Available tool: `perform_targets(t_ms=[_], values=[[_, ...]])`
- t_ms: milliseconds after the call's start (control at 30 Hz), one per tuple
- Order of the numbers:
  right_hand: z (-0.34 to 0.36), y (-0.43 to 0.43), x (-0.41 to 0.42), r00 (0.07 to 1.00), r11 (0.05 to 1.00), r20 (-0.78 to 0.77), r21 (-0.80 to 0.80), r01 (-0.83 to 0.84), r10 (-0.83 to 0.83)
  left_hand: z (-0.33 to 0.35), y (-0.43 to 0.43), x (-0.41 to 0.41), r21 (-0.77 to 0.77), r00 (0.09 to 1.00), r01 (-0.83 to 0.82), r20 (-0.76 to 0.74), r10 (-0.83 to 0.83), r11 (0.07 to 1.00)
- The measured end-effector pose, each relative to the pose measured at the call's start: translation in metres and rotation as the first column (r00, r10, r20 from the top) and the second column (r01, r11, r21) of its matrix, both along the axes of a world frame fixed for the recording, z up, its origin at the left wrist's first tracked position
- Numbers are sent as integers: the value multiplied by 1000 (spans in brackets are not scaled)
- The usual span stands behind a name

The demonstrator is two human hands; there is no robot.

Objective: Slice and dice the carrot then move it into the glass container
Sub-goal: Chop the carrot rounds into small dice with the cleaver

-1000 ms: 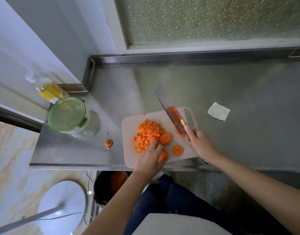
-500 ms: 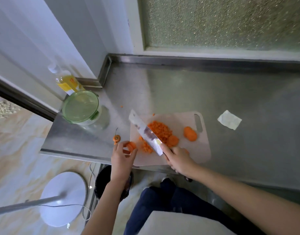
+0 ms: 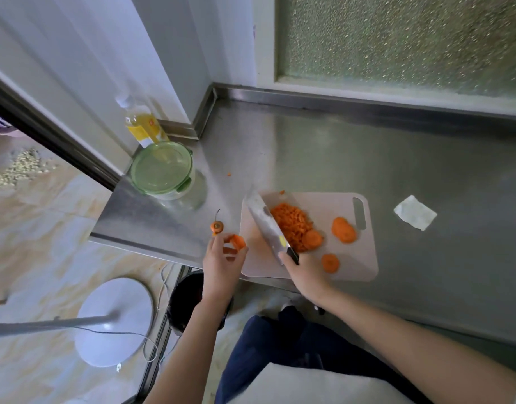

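On the far left of the brushed steel surface (image 3: 338, 147) I see a bottle (image 3: 143, 123) of yellow liquid. The round glass container (image 3: 163, 170) stands just in front of it, its translucent green lid clipped on. A stubby carrot top (image 3: 216, 226) lies near the front edge. My left hand (image 3: 221, 260) is beside it, grip pinched on a curved carrot piece (image 3: 237, 241) just off the board (image 3: 364, 258), a pale, smooth plastic rectangle with a handle slot. My right hand (image 3: 306, 275) has its grip wrapped round the handle of the cleaver (image 3: 265, 223). The broad blade is tilted against the left of the heap of dice (image 3: 291, 221). Three flat round slices (image 3: 343, 230) lie to the right. A crumpled white paper (image 3: 415, 212) lies well apart.
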State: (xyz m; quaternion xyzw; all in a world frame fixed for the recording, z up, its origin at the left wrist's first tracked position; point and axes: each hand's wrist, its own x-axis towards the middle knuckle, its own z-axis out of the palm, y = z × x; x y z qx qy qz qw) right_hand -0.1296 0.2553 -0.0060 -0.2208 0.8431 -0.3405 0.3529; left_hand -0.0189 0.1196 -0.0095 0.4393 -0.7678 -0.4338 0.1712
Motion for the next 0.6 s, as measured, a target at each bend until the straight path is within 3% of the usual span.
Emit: perform_targets(t_ms=[233, 333, 600], values=[[5, 6, -10, 1000, 997, -14, 76, -9, 10, -3, 14, -24, 149, 998, 58, -10, -57, 987], [5, 5, -10, 1000, 997, 25, 79, -6, 4, -12, 17, -27, 116, 994, 89, 55, -96, 989], [3, 6, -3, 995, 997, -83, 55, -54, 58, -21, 20, -22, 75, 988, 85, 120, -94, 994]])
